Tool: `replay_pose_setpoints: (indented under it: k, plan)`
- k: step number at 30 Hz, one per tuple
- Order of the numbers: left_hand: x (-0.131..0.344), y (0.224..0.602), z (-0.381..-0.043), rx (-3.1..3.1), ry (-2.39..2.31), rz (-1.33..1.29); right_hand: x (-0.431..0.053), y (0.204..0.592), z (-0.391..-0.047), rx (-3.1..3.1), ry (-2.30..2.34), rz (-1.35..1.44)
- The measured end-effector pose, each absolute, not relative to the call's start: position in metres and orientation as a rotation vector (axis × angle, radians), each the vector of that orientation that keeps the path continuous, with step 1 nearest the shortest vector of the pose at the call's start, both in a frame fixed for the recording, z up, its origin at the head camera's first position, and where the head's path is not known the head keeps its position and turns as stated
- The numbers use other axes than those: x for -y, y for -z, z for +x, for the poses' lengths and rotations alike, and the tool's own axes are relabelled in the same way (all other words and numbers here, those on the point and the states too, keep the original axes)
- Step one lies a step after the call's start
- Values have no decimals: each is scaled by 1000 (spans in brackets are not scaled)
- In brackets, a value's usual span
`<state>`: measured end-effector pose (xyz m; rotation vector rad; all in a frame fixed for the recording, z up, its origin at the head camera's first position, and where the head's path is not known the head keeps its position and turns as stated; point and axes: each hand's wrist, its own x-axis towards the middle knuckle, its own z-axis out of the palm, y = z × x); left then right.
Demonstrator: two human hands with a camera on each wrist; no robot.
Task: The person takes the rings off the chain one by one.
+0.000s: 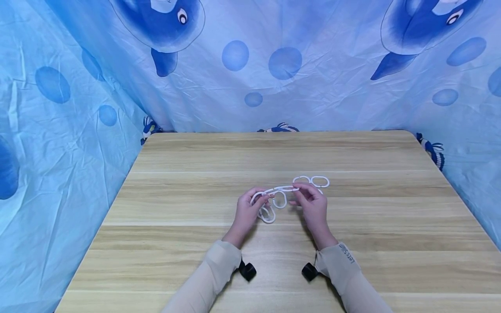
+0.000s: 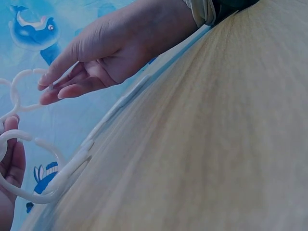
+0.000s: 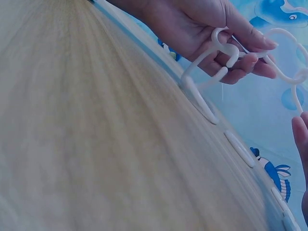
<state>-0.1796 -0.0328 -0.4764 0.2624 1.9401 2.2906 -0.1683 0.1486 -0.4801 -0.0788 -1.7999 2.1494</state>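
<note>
My left hand point(image 1: 246, 211) pinches a string of white oval plastic chain links point(image 1: 287, 188), each with a small gap in its side. A couple of links point(image 3: 202, 103) hang below these fingers, down by the tabletop. At the string's other end, my right hand point(image 1: 314, 209) pinches one link point(image 2: 30, 107) between thumb and fingers. The string stretches between both hands, with another link point(image 1: 286, 201) dangling midway. In the left wrist view the left hand point(image 2: 12, 163) is cut off at the edge; the right hand point(image 3: 301, 134) is likewise cut off in the right wrist view.
Just beyond the right hand, more white links point(image 1: 320, 176) lie on the wooden table point(image 1: 188, 174). A blue cloth point(image 1: 250, 82) with whales and bubbles hangs behind the table and along its sides. Black wrist cameras point(image 1: 248, 271) sit at both sleeve cuffs.
</note>
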Motion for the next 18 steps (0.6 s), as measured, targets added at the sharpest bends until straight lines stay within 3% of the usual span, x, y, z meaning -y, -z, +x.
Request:
replay_pose_setpoints:
  k: [18]
  plan:
    - [34,476,-179,-1991,-2315,265,-149,480,-169,1797,-2176,-52]
